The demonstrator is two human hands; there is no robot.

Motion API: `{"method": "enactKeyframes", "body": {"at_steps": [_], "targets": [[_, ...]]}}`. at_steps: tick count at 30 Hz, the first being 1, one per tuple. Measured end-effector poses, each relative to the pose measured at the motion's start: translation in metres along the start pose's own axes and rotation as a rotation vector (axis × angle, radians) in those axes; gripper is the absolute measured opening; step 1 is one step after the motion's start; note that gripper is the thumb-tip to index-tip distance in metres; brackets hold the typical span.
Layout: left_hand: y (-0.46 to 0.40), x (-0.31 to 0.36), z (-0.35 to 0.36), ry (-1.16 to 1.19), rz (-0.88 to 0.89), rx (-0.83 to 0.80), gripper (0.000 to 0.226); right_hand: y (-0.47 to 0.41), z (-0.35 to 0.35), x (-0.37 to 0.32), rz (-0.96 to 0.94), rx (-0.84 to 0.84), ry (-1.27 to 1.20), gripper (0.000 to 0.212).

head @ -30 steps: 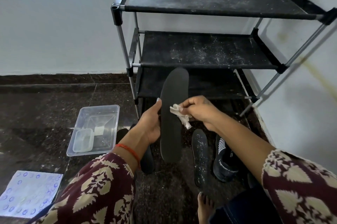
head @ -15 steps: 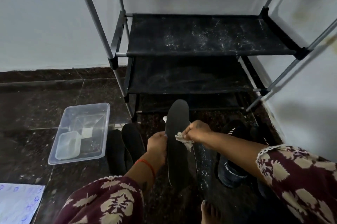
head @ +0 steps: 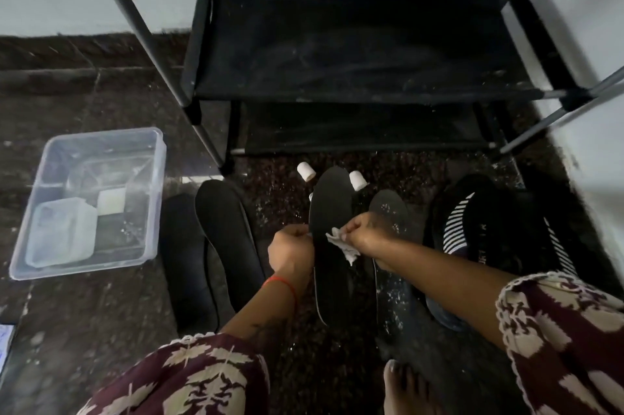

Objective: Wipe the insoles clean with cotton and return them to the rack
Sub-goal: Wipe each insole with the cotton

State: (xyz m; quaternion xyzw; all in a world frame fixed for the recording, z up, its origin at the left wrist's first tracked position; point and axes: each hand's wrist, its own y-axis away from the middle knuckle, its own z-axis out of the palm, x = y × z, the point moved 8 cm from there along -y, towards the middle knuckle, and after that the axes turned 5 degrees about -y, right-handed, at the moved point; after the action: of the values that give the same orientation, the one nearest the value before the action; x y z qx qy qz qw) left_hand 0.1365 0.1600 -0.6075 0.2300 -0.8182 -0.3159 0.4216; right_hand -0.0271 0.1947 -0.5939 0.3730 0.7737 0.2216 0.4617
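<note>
My left hand point(head: 293, 250) grips the left edge of a black insole point(head: 331, 212) held lengthwise over the floor. My right hand point(head: 363, 235) pinches a crumpled white cotton piece point(head: 341, 243) and presses it on the insole's middle. A dusty insole point(head: 390, 245) lies on the floor just right of it, partly under my right forearm. Two more black insoles point(head: 223, 239) lie to the left. The black shoe rack point(head: 354, 49) stands right ahead, its lower shelves bare and dusty.
A clear plastic tub point(head: 91, 201) holding a small lidded container sits on the floor at left. Two white cotton rolls point(head: 306, 172) lie by the rack's foot. Black striped shoes point(head: 472, 232) stand at right near the wall. My bare foot point(head: 405, 387) shows at the bottom.
The view has tilted down and closer to the floor. The held insole has come lower, and my right hand with the cotton has shifted along its surface.
</note>
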Motion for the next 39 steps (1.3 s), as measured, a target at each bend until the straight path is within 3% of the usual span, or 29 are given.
{"method": "enactKeyframes", "body": {"at_steps": [9,15,18,23,27,30,35,39], "targets": [[-0.008,-0.001,0.016,-0.247,0.109,0.015,0.032,-0.008,0.004,0.021,0.015,0.123,-0.058,0.021],[-0.006,0.008,0.013,-0.282,0.181,0.066,0.028,-0.001,-0.001,0.029,0.001,0.148,-0.147,0.011],[0.000,0.019,0.020,-0.296,0.293,0.088,0.030,0.002,-0.030,0.037,-0.011,0.261,-0.246,0.009],[0.029,0.037,0.062,-0.394,0.494,-0.063,0.031,0.017,-0.066,0.072,0.002,0.413,-0.156,0.010],[0.040,0.019,0.102,-0.513,0.378,-0.280,0.031,0.021,-0.047,0.098,0.050,0.382,-0.179,0.004],[0.041,0.005,0.118,-0.438,0.230,-0.394,0.032,0.019,-0.040,0.106,0.111,0.407,-0.218,0.005],[0.033,0.002,0.121,-0.290,0.105,-0.401,0.027,0.019,-0.040,0.100,0.124,0.396,-0.216,0.017],[0.034,0.015,0.112,-0.216,0.132,-0.373,0.021,0.027,-0.049,0.091,0.093,0.403,-0.309,0.016]]}}
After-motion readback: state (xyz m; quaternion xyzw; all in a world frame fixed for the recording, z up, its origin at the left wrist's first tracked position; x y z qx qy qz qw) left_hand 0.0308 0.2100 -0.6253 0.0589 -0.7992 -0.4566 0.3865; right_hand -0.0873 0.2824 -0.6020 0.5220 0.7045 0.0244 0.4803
